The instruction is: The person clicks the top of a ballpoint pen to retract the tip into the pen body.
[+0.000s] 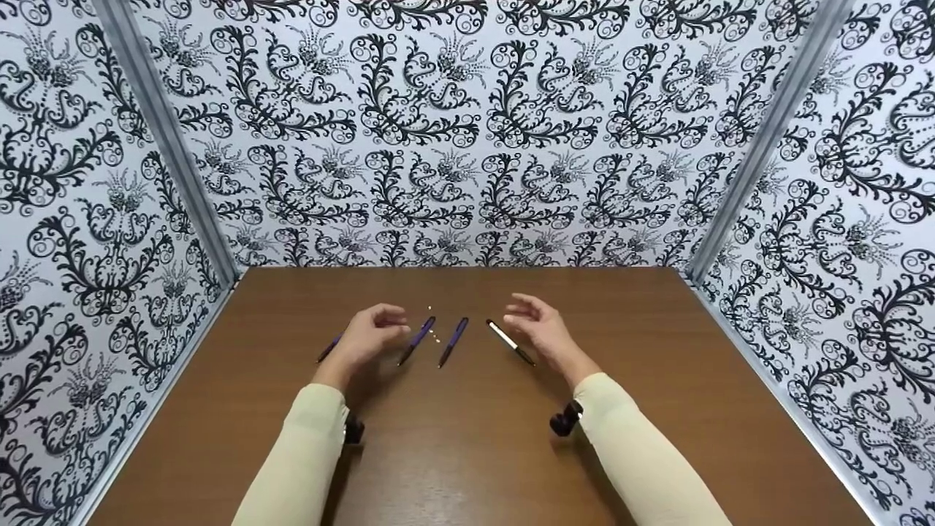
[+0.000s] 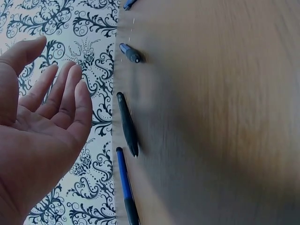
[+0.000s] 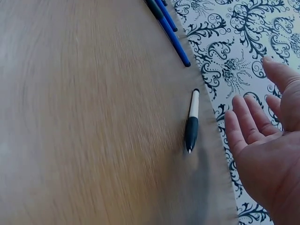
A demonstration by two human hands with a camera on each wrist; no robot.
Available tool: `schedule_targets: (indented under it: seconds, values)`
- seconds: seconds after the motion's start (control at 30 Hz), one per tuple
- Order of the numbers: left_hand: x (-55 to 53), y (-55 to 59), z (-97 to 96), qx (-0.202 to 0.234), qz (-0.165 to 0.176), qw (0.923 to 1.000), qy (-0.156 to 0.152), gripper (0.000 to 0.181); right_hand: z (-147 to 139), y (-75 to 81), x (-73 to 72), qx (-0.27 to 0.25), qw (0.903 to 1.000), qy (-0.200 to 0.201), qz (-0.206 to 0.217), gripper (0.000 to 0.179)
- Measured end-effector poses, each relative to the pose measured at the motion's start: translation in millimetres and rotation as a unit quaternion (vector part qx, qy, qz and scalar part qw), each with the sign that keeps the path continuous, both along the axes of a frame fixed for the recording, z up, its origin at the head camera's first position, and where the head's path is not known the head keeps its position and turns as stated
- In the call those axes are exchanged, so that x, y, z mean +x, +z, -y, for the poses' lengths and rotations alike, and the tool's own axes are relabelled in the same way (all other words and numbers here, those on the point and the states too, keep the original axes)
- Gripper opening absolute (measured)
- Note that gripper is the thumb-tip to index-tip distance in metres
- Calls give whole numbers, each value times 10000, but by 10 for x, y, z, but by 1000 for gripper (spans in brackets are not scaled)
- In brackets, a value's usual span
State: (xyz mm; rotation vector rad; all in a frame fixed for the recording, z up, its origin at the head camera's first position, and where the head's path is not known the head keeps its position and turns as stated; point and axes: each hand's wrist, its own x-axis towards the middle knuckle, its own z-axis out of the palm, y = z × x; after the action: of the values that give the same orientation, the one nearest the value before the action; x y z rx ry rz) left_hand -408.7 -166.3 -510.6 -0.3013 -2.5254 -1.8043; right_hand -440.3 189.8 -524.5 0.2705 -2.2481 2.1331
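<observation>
Several pens lie on the table. My left hand [image 1: 369, 337], fingers loosely bent and holding nothing, hovers between a dark blue-purple pen [image 1: 330, 348] partly hidden by it and a purple pen [image 1: 416, 342] on its right. Another purple pen [image 1: 453, 342] lies slanted near the middle. A white pen with a black grip [image 1: 510, 342] is beside my right hand [image 1: 544, 330], which also holds nothing. The right wrist view shows this white pen [image 3: 193, 119] apart from the fingers. In the left wrist view, a blue pen [image 2: 125, 185] and a dark pen [image 2: 126, 123] lie below the palm's side.
Brown wood table [image 1: 453, 438] spreads under both arms. Tiny pale specks [image 1: 436, 336] show around the purple pens. Black-and-white patterned walls [image 1: 467, 146] enclose the back and sides, with grey metal strips [image 1: 168, 139] at the corners.
</observation>
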Motion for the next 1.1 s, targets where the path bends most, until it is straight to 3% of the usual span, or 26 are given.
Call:
schedule_targets:
  seconds: [0.17, 0.4, 0.67, 1.1]
  values:
    - [3, -16, 49, -52, -38, 10000, 24, 37, 106, -8, -19, -202, 9998, 16, -82, 57]
    - [40, -23, 96, -358, -179, 9992, 93, 34, 265, -44, -28, -45, 9998, 6, -187, 55]
    - [99, 57, 181, -404, -182, 9989, 165, 36, 425, -40, -24, -198, 9996, 67, -197, 54]
    - [175, 75, 375, -669, -34, 9974, 274, 40, 664, -32, -56, -107, 9997, 148, -188, 59]
